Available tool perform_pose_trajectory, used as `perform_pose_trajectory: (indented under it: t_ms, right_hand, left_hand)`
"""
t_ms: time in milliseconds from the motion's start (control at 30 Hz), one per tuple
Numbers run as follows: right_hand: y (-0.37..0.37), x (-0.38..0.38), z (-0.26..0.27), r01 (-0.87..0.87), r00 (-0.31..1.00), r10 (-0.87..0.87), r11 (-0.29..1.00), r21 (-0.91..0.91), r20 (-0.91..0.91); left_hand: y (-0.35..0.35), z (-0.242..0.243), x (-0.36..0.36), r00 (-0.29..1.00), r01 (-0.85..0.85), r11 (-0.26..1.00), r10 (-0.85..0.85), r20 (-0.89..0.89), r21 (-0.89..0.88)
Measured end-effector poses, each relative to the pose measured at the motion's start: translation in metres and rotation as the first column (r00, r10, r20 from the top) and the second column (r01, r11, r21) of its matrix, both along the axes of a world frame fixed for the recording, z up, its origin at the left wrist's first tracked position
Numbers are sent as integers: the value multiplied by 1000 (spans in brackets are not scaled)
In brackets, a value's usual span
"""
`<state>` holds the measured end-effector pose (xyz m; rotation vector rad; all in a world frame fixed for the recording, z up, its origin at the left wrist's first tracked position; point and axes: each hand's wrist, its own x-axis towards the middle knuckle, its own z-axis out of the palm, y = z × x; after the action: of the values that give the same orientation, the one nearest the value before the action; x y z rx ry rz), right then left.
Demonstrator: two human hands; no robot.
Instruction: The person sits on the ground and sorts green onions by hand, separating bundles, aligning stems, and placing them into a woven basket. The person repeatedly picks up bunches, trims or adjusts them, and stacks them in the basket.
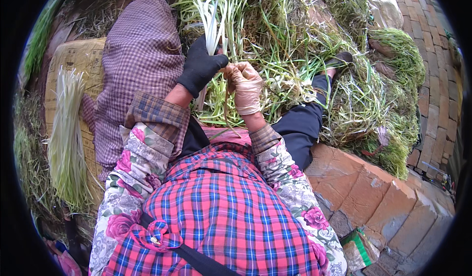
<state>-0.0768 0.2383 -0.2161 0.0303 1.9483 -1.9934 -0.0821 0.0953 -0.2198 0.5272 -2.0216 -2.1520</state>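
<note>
My left hand (202, 65), in a black knit glove, is closed around a small bunch of pale leafy stalks (211, 25) whose light ends stick up past the fingers. Touching it on the right is my right hand (245, 86), in a thin, stained pale glove. Its fingers are bent together near the lower part of the bunch; what they pinch is hidden. A thin brownish strand hangs below between both hands. To the left, a large bundle of long white-to-green stalks (68, 135) lies on a yellow printed sack (96, 60).
Loose green stalks and trimmings (280, 43) are heaped ahead and to the right. A checked cloth (142, 54) covers my left leg. Brick paving (429, 73) runs along the far right, with a reddish block ledge (354, 180) nearer. A green-and-white bag (359, 250) lies lower right.
</note>
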Motion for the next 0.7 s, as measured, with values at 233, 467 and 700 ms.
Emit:
perform_pose_trajectory:
  t_ms: [233, 467, 700]
  right_hand:
    - [-6, 2, 0, 80, 992, -76, 996, 40, -106]
    - [21, 27, 17, -207, 964, 196, 977, 46, 178]
    - [17, 5, 20, -303, 941, 299, 953, 2, 158]
  left_hand:
    - [-5, 0, 0, 996, 35, 999, -34, 82, -11]
    - [-17, 12, -2, 1000, -19, 968, 13, 27, 250]
    - [-16, 14, -2, 994, 93, 946, -104, 16, 310]
